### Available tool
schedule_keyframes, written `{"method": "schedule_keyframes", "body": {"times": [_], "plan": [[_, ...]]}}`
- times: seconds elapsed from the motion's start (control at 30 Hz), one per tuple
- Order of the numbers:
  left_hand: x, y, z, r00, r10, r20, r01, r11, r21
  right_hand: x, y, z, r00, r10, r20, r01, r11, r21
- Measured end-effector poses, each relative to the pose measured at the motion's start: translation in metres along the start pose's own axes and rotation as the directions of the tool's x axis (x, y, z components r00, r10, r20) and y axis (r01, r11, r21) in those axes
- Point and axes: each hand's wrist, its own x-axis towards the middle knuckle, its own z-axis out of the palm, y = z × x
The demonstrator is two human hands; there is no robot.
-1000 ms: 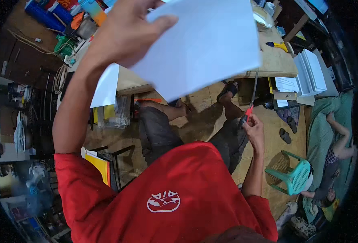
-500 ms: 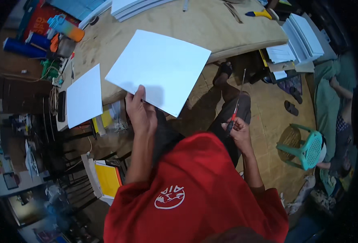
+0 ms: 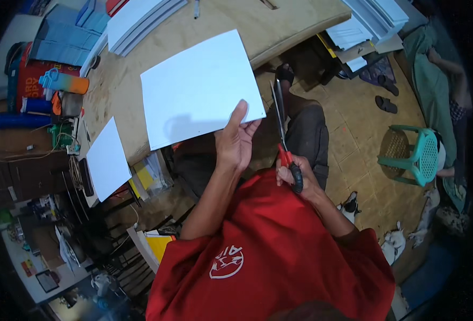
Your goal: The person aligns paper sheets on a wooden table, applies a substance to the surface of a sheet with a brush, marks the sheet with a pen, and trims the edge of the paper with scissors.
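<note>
Head view: a plywood bench (image 3: 279,27) curves across the top of the frame, above a tiled floor (image 3: 354,144) in a crowded workroom. A second, smaller white sheet (image 3: 108,159) lies at the bench's left edge, and stacks of white boards (image 3: 140,21) sit at its far side, with more stacks (image 3: 375,16) at the upper right. To the left, a blue roll (image 3: 20,120), a multicoloured bottle (image 3: 63,83) and blue folded cloth (image 3: 60,43) crowd a dark shelf.

A green plastic stool (image 3: 415,155) stands on the floor at right, its woven seat turned sideways. Below the bench, a rack holds yellow folders (image 3: 159,243) and loose papers.

The person, in a red shirt (image 3: 268,262), sits with both arms raised. The left hand (image 3: 236,142) pinches the near edge of a large white sheet (image 3: 199,88), thumb on top, holding it in the air over the bench's front edge. The right hand (image 3: 295,176) is clenched around the red-and-black handles of scissors (image 3: 280,120), blades pointing up just beside the sheet's right corner; whether the blades touch the sheet cannot be told.

Small pale animals (image 3: 394,243) lie on the floor at lower right, too blurred to identify. Another person (image 3: 450,80), lying at far right, is cut off by the dark rim.
</note>
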Motion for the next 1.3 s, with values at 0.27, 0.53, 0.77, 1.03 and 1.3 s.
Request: {"method": "schedule_keyframes", "body": {"times": [0.27,0.53,0.77,1.03,1.3], "plan": [[0.005,-0.005,-0.009,0.997,-0.076,-0.028,0.078,0.992,0.1,0.007,-0.007,0.004,0.991,0.08,0.112,-0.082,0.996,0.017],[0.003,-0.005,-0.008,0.995,-0.085,-0.049,0.09,0.989,0.117,0.011,-0.015,0.004,0.988,0.075,0.133,-0.073,0.997,-0.025],[0.002,-0.008,-0.009,0.997,-0.062,-0.05,0.068,0.991,0.114,0.013,-0.008,0.003,0.99,0.069,0.122,-0.067,0.998,-0.02],[0.001,-0.01,-0.008,0.999,-0.01,-0.044,0.016,0.991,0.135,0.011,-0.017,0.012,0.995,0.091,0.041,-0.09,0.995,-0.036],[-0.002,-0.009,-0.003,0.998,-0.02,-0.066,0.029,0.991,0.128,0.009,-0.019,0.013,0.988,0.149,-0.045,-0.153,0.983,-0.102]]}}
